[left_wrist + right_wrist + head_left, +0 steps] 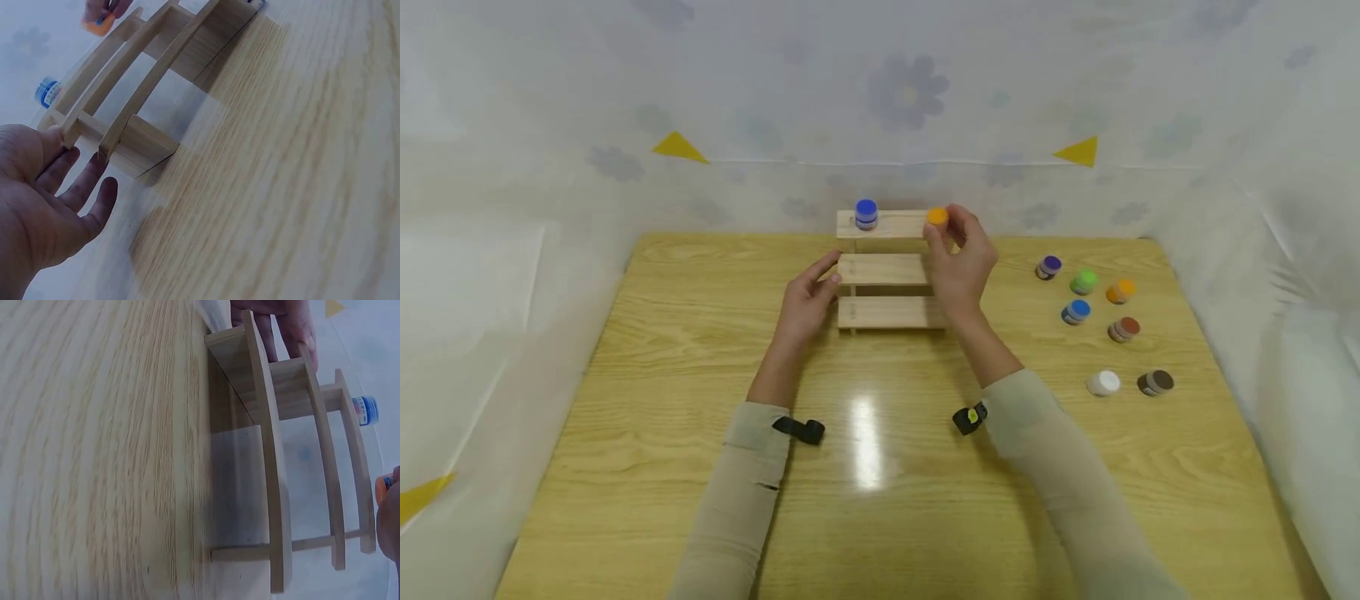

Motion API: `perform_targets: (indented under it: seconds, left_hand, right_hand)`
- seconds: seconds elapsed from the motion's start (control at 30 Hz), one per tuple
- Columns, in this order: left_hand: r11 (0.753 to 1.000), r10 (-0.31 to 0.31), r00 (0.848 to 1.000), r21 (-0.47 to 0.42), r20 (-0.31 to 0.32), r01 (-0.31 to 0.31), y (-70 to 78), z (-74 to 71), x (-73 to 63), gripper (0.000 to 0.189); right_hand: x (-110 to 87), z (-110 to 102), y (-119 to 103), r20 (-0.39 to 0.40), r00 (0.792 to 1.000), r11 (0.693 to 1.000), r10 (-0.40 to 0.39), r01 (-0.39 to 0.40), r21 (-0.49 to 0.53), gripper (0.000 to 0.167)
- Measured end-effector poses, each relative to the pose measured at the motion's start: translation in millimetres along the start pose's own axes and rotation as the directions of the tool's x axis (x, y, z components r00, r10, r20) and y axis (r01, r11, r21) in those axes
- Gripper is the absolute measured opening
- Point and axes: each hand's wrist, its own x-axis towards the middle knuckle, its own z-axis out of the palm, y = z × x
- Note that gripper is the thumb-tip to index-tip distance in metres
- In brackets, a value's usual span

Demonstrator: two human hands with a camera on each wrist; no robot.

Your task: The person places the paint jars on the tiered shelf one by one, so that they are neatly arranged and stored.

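A three-step wooden display rack [887, 268] stands at the back middle of the table. My left hand [805, 304] grips its left end, thumb at the end of the middle board, as the left wrist view shows. Between thumb and fingers, my right hand [967, 265] pinches a small paint jar with an orange lid [937, 216] at the right end of the top board. A blue-lidded paint jar [866, 215] stands upright towards that board's left end; it also appears in the right wrist view [365, 410]. The orange jar's lower part is hidden by my fingers in the head view.
Right of the rack, several paint jars stand on the table [880, 533], with purple [1049, 267], green [1084, 282], orange [1121, 291], blue [1076, 312], brown [1124, 329], white [1104, 383] and black [1156, 382] lids. A flowered sheet [775, 83] hangs behind.
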Motion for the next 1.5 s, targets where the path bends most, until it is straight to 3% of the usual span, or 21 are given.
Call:
perform_targets:
  seconds: [0.27,0.6,0.93,1.13,1.3,1.5]
  left_hand:
    - [1.000,-0.026,1.000,0.006,-0.014,0.026,2.2,-1.9,-3.2,0.046]
    - [1.000,-0.029,0.999,-0.009,-0.029,0.029,1.4,1.8,-5.1,0.046]
    - [0.999,0.032,0.999,0.010,-0.041,-0.032,-26.0,-3.1,8.7,0.046]
    - [0.998,0.053,0.998,0.035,-0.041,-0.051,-32.3,4.1,10.2,0.047]
    - [0.997,0.063,0.998,0.047,-0.001,-0.062,-34.4,17.4,13.8,0.047]
    - [0.997,0.062,0.998,0.043,0.031,-0.064,-35.8,28.7,20.0,0.047]
  right_hand:
    - [-0.2,23,0,0.057,0.998,1.000,-0.006,0.006,-0.002,0.038]
    - [2.9,34,1,0.131,0.991,0.998,0.027,-0.018,-0.067,0.039]
    - [5.1,36,-1,0.157,0.987,0.995,0.031,-0.016,-0.095,0.043]
    - [1.2,20,2,0.138,0.989,0.997,0.049,-0.040,-0.072,0.047]
    - [-4.0,-6,6,0.076,0.993,0.995,0.091,-0.093,0.029,0.045]
    - [-13.1,-31,8,0.009,0.999,0.995,0.039,-0.040,0.096,0.046]
